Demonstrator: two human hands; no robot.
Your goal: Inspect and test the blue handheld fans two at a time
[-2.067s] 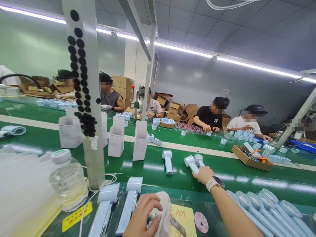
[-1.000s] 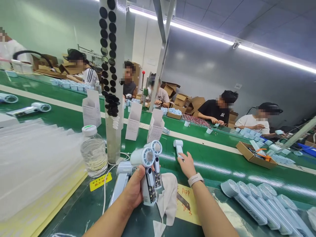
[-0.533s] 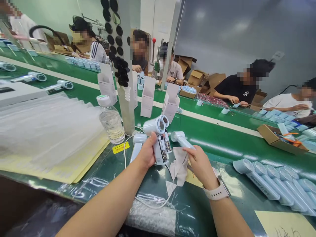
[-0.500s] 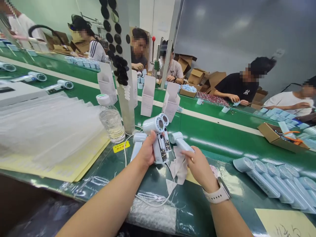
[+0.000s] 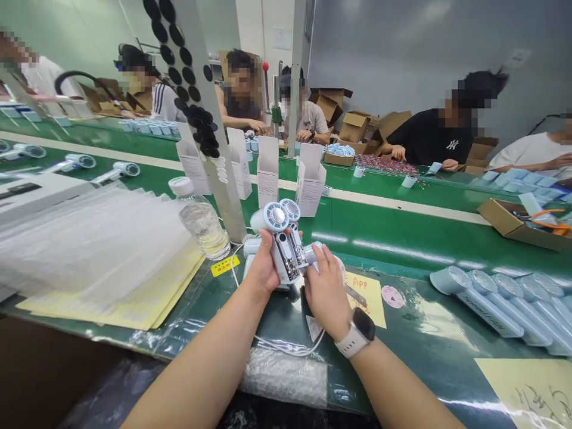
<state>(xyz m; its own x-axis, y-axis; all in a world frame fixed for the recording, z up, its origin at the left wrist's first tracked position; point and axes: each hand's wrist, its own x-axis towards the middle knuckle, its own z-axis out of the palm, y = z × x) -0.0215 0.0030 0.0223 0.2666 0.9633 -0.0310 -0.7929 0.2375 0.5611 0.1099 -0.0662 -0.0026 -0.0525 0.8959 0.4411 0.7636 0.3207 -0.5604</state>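
The left hand (image 5: 263, 269) pinched two light-blue fans (image 5: 281, 249) between thumb and fingers above the bench (image 5: 393, 357), the right hand (image 5: 329, 292) curled its fingers over a third fan (image 5: 311, 253), grip unclear, and four white boxes (image 5: 268, 173) stood beyond.

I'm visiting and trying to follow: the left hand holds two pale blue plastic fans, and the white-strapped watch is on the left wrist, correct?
Not quite: the head view shows the white-strapped watch on the right wrist. The left hand does hold two pale blue plastic fans.
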